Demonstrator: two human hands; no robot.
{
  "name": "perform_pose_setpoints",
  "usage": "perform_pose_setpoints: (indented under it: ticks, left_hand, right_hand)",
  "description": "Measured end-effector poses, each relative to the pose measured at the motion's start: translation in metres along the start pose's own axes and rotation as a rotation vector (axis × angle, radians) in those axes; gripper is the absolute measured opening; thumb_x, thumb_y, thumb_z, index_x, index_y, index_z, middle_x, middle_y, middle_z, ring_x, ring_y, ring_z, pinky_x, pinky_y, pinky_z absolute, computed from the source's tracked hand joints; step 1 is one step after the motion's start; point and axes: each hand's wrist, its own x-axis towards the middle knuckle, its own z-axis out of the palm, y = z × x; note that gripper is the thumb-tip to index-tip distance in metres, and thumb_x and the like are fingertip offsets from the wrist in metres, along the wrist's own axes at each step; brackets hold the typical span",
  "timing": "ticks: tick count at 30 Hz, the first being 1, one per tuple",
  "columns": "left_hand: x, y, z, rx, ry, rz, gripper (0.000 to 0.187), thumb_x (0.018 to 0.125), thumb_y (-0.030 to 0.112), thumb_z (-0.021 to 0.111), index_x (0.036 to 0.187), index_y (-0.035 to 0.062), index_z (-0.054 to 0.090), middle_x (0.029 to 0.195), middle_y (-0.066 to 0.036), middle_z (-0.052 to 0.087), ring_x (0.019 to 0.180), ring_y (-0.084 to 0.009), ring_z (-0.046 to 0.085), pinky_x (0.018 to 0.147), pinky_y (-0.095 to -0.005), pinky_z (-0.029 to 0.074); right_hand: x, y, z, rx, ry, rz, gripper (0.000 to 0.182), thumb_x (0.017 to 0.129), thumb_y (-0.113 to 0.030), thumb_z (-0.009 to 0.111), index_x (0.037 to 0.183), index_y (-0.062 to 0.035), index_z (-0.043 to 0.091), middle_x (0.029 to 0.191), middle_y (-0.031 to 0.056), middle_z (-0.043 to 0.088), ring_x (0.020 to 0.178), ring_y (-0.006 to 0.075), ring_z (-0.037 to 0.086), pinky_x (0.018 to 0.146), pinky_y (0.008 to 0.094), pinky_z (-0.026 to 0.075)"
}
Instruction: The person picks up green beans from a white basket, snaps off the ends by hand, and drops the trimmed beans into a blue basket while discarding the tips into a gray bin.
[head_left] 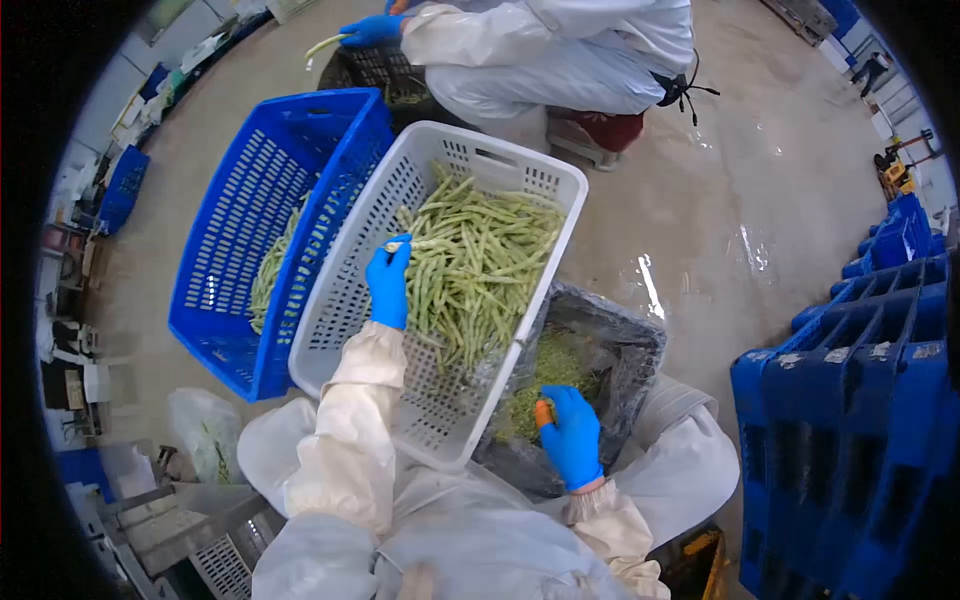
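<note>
My left hand [388, 285], in a blue glove, is closed in a pinch on a green bean [430, 244] over the left side of a white perforated crate [420, 425]. A heap of long pale-green beans [485, 265] fills the middle and far part of this crate. To the right, my gloved right hand [572, 437] is closed, with a small orange piece [544, 412] showing at its thumb side; I cannot tell what it is. Below that hand is a container lined with dark plastic [635, 345], with green trimmings [555, 370] inside.
A tilted blue crate [225, 320] with some beans in it stands against the white crate's left side. Across from me sits another person [560, 60], a blue-gloved hand holding a bean over a dark basket. Stacked blue pallets [850, 410] rise at right. A clear plastic bag [205, 430] lies at left.
</note>
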Motion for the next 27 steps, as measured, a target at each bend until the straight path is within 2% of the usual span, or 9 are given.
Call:
perform_pose_setpoints:
  ticks: [5,7,9,11,15,17,18,25,27]
  left_hand:
    - [-0.059,0.089,-0.017,-0.611,-0.204,-0.308,0.036,0.091,0.027,0.054,0.120,0.0059,0.049,0.092,-0.005,0.059,0.088,-0.0176,0.057,0.083,-0.0378,0.047]
    - [-0.083,0.092,-0.015,-0.690,-0.178,-0.379,0.045,0.091,0.033,0.052,0.126,0.0071,0.043,0.088,-0.006,0.057,0.080,-0.0181,0.055,0.075,-0.0372,0.048]
    - [-0.103,0.075,-0.021,-0.965,-0.573,-0.477,0.047,0.090,0.036,0.052,0.127,0.0070,0.043,0.083,-0.004,0.053,0.070,-0.0154,0.050,0.065,-0.0323,0.045]
    - [-0.134,0.092,-0.009,-0.932,-0.531,-0.560,0.046,0.091,0.034,0.051,0.127,0.0068,0.044,0.078,-0.002,0.050,0.063,-0.0135,0.044,0.058,-0.0282,0.040]
    - [-0.192,0.136,0.011,-0.535,-0.572,-0.709,0.032,0.090,0.023,0.052,0.119,0.0074,0.053,0.081,-0.002,0.053,0.065,-0.0124,0.047,0.060,-0.0252,0.040]
    - [-0.210,0.137,0.012,0.181,-0.803,-0.298,0.033,0.088,0.021,0.055,0.116,0.0033,0.056,0.082,-0.002,0.052,0.068,-0.0126,0.047,0.062,-0.0282,0.041]
    - [-0.215,0.133,0.013,0.374,-0.823,0.147,0.027,0.084,0.017,0.059,0.107,0.0031,0.061,0.080,-0.005,0.052,0.068,-0.0166,0.050,0.063,-0.0310,0.042]
    - [-0.234,0.137,0.013,0.718,-0.785,0.595,0.027,0.075,0.015,0.067,0.101,0.0056,0.064,0.080,-0.012,0.053,0.069,-0.0259,0.054,0.061,-0.0345,0.043]
    - [-0.239,0.145,0.008,0.705,-0.778,0.498,0.027,0.075,0.015,0.067,0.100,0.0061,0.065,0.080,-0.012,0.055,0.069,-0.0269,0.055,0.061,-0.0351,0.044]
  right_hand:
    - [-0.009,-0.004,0.000,0.071,0.062,-0.115,0.017,0.079,-0.009,0.059,0.094,-0.0030,0.058,0.085,0.0179,0.059,0.075,0.0371,0.057,0.065,0.0415,0.046]
    - [-0.014,-0.004,0.000,0.117,0.078,-0.108,0.017,0.081,-0.010,0.059,0.096,-0.0026,0.059,0.087,0.0165,0.060,0.078,0.0330,0.059,0.068,0.0378,0.046]
    - [-0.018,-0.001,0.003,0.162,0.090,-0.095,0.018,0.083,-0.011,0.059,0.098,-0.0022,0.060,0.089,0.0151,0.062,0.081,0.0290,0.062,0.070,0.0340,0.047]
    - [-0.020,0.004,0.005,0.399,0.087,-0.070,0.020,0.086,-0.013,0.058,0.102,-0.0020,0.060,0.089,0.0093,0.064,0.080,0.0182,0.061,0.070,0.0304,0.047]
    - [-0.022,-0.004,-0.004,0.692,-0.020,0.023,0.023,0.088,-0.013,0.057,0.107,-0.0014,0.059,0.092,0.0047,0.063,0.081,0.0124,0.059,0.072,0.0279,0.047]
    - [-0.025,-0.014,-0.017,1.008,-0.157,0.128,0.028,0.086,-0.011,0.059,0.113,-0.0033,0.057,0.095,0.0038,0.062,0.085,0.0101,0.058,0.074,0.0259,0.047]
    - [-0.027,-0.017,-0.022,1.010,-0.153,0.131,0.028,0.086,-0.011,0.059,0.113,-0.0033,0.057,0.095,0.0038,0.062,0.085,0.0101,0.058,0.074,0.0259,0.047]
    - [-0.032,-0.016,-0.027,1.093,-0.253,-0.017,0.024,0.084,-0.004,0.059,0.107,0.0004,0.058,0.095,0.0048,0.062,0.083,0.0115,0.059,0.076,0.0251,0.047]
    - [-0.032,-0.013,-0.028,1.088,-0.285,-0.022,0.022,0.084,-0.003,0.059,0.105,0.0007,0.059,0.094,0.0049,0.062,0.084,0.0117,0.059,0.076,0.0252,0.047]
